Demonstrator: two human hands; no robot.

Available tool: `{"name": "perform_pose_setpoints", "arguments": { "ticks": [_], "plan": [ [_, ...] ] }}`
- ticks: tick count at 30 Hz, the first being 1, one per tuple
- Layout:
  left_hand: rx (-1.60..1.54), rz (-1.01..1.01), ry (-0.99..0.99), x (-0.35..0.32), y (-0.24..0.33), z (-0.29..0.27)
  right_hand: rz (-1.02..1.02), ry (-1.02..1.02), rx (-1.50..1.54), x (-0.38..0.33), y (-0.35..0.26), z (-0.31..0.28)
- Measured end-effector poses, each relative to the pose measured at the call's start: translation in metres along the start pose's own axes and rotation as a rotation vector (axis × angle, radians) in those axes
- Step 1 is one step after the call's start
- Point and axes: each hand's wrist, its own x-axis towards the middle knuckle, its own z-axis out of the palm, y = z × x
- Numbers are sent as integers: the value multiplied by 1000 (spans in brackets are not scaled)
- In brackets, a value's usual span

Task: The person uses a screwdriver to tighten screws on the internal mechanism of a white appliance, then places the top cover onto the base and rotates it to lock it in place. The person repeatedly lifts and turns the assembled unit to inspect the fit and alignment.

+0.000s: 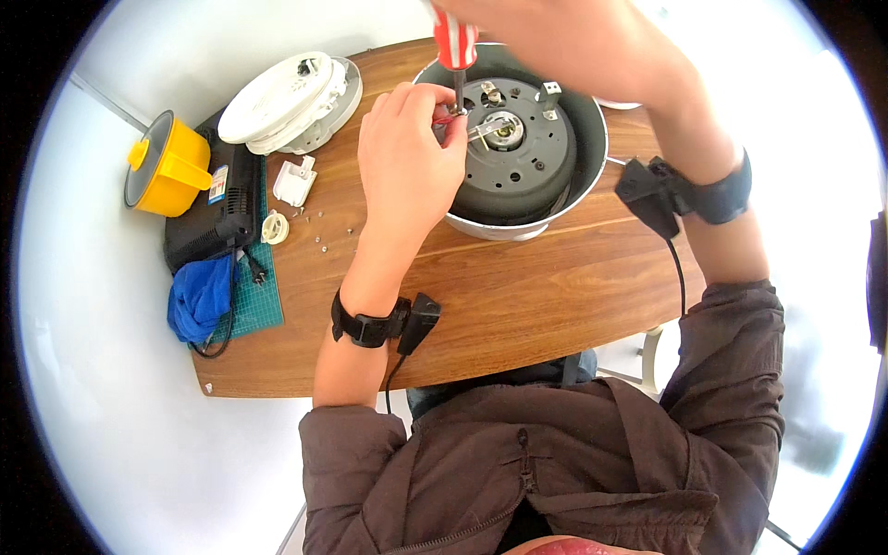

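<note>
**Screwdriver on upturned cooker base, upper centre of frame**

Far left: yellow pot with grey lid, lying on its side off the table edge, just beside a black flat unit. Below it, a blue cloth resting on a green cutting mat, black cable looped around the cloth.

Upper left on the wooden table: white round lid assembly, stacked and tilted. Below it a small white plastic bracket, a small white ring part, and a few loose screws scattered on the wood.

Centre: left hand, fingers pinched together at the screwdriver tip, on small red wires at the base plate. Black wrist strap with a cabled sensor on that forearm.

Upper centre: red-and-white handled screwdriver, upright, shaft down into the dark grey underside of the appliance. The appliance is a round metal-walled cooker body, bottom up, on the table; metal terminals and a centre fitting are exposed.

Upper right: right hand closed around the screwdriver handle, mostly cut off by the top edge. Same black strap and cabled sensor on that wrist.
</note>
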Motion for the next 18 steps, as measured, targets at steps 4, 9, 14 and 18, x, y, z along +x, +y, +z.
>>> {"name": "perform_pose_setpoints", "arguments": {
  "ticks": [4, 9, 14, 18],
  "plan": [
    [10, 25, 11, 0, 1, -1, -160, -411, 27, 16, 42, -26],
    [7, 14, 1, -2, 1, 0, -11, -274, -4, 8, 40, 0],
    [2, 36, 7, 1, 1, 1, -141, -369, 4, 16, 45, -19],
    [-1, 24, 15, -1, -1, 0, 66, -341, -102, 6, 27, -6]
  ]
}}
